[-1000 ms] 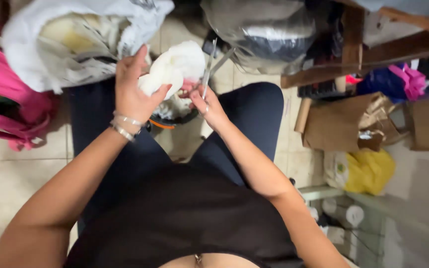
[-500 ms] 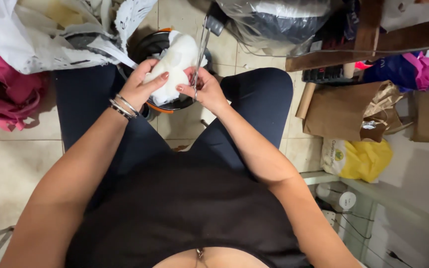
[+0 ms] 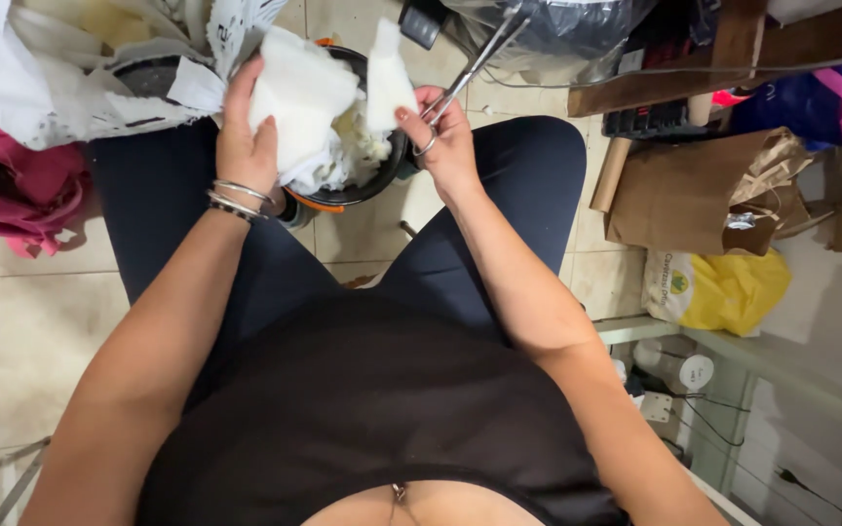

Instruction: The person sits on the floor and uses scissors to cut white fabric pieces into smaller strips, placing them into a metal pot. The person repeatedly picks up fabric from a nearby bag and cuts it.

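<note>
White soft fabric piece is what we are gripping in our left hand, holding it over the round black bowl with an orange rim between our knees. Our right hand is closing around metal scissors and pinching a smaller white scrap.

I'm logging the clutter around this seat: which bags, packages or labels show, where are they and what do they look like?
Brown paper bag: right of the knees, on the floor, crumpled top.
Yellow-and-white plastic bag: just below it, round printed label.
White printed plastic bag: upper left, beside the left hand.
Clear-grey plastic bag: top centre, beyond the right hand.
</note>
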